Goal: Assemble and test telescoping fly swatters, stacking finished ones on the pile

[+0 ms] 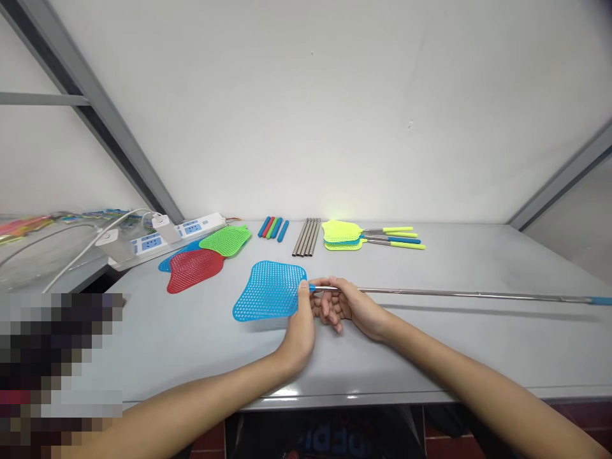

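A blue fly swatter (270, 292) with a perforated head is held level above the grey table, its metal telescopic rod drawn out long to the right and ending in a blue handle (600, 300). My left hand (302, 319) grips the head near its neck, thumb on top. Just right of the neck, my right hand (356, 303) pinches the thin rod between thumb and forefinger, its other fingers curled loosely below. Farther back on the left lie loose swatter heads: red (195, 269), green (225, 241) and a partly covered blue one (179, 254).
Toward the wall lie several coloured handles (273, 228), several metal tubes (306, 238) and a stack of swatters with yellow heads (342, 231) on top. A white power strip (184, 232) with plugged-in adapters and cables runs along the left back. The table's front edge (354, 400) is near me.
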Available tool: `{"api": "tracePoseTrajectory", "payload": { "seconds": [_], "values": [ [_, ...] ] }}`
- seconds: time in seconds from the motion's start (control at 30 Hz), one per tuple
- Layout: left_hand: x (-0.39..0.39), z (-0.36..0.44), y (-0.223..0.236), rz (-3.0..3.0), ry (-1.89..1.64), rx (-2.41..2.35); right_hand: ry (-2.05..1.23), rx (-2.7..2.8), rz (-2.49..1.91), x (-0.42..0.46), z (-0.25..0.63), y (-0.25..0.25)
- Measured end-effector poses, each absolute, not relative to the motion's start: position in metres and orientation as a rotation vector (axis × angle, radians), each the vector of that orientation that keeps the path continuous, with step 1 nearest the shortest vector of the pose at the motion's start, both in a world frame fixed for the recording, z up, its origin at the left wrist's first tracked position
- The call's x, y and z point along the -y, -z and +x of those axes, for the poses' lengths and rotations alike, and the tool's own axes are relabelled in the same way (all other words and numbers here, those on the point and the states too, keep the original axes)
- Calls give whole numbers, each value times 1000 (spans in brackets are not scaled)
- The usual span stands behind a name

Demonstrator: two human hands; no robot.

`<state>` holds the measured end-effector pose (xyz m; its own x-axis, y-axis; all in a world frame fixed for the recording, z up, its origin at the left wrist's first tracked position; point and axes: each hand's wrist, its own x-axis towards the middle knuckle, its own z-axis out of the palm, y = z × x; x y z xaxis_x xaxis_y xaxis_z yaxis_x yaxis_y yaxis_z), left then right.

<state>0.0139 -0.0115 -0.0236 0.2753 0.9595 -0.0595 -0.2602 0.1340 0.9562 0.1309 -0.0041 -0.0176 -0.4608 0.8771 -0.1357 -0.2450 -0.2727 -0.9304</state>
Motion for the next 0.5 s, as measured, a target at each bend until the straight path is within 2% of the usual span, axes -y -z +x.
{"api": "tracePoseTrajectory", "payload": {
  "seconds": [0.17, 0.37, 0.5],
  "values": [
    [2, 10, 12, 1107, -1331, -943, -1577, 1095, -993, 6, 134, 11],
    [-10, 4, -1, 887, -1444, -752, -1547, 904, -836, 5, 139, 7],
    [-16, 2, -1, 938, -1547, -802, -1565, 892, -814, 5, 141, 6]
  ]
}}
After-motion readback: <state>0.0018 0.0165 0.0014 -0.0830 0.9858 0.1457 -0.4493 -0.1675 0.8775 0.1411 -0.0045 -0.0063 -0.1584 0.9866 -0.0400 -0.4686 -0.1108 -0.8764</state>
